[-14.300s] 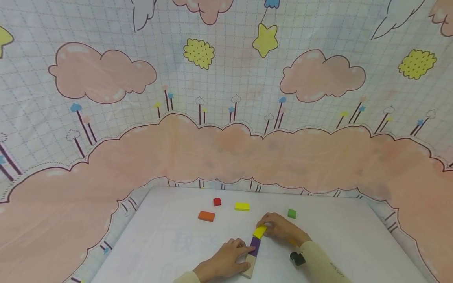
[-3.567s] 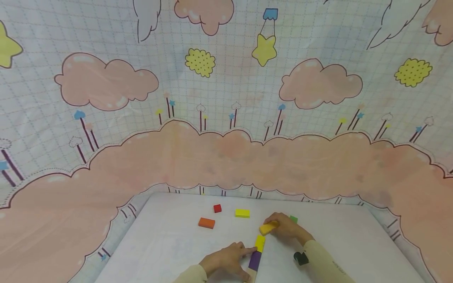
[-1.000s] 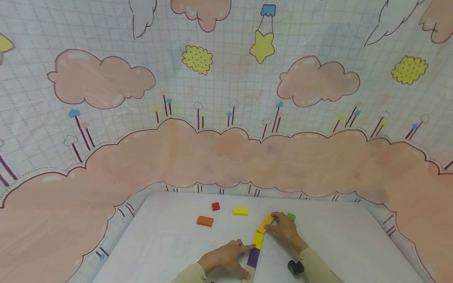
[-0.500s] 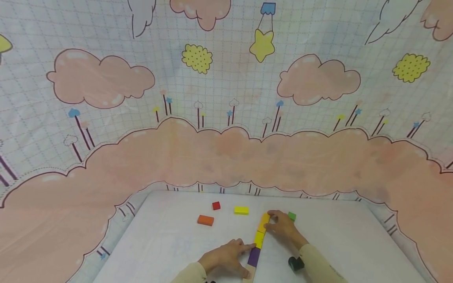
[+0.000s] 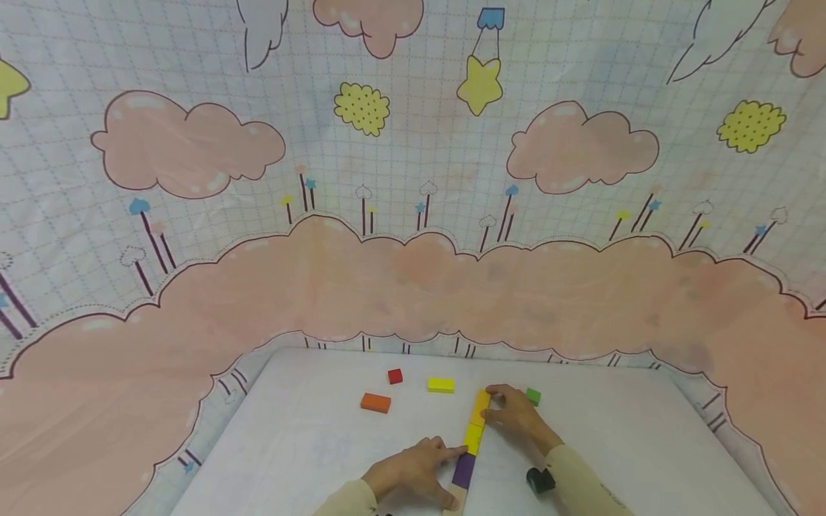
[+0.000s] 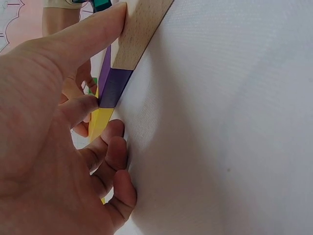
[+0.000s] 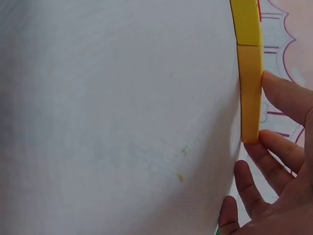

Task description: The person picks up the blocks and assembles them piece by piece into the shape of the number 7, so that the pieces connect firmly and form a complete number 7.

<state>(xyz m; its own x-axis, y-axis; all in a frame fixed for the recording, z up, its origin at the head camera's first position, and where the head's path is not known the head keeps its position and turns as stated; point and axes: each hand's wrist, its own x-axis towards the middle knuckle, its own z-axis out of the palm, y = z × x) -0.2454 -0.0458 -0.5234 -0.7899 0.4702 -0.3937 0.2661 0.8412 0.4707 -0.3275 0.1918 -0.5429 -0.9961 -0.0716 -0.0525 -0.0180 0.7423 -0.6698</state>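
A row of wooden blocks runs away from me on the white table: plain wood [image 5: 457,494], purple [image 5: 464,471], yellow [image 5: 473,436], then amber [image 5: 480,407] at the far end. My left hand [image 5: 416,462] spans the near part from the left. Its thumb rests on the plain block and its straight index finger touches where purple meets yellow. On the other side, my right hand [image 5: 519,416] holds the amber block [image 7: 250,93], thumb at its side and index finger at its far end. In the right wrist view, amber sits end to end with yellow [image 7: 246,22].
Left of the row's far end lie an orange block [image 5: 376,403], a red cube [image 5: 395,376] and another yellow block [image 5: 441,385]. A green block [image 5: 533,396] is just beyond the right hand. Beside the right sleeve is a dark green, rounded object [image 5: 540,481].
Since 14.3 seconds ago, the yellow and amber blocks have joined the row. Over the last second my right hand has turned the amber block from a slant into line. The left hand stays put.
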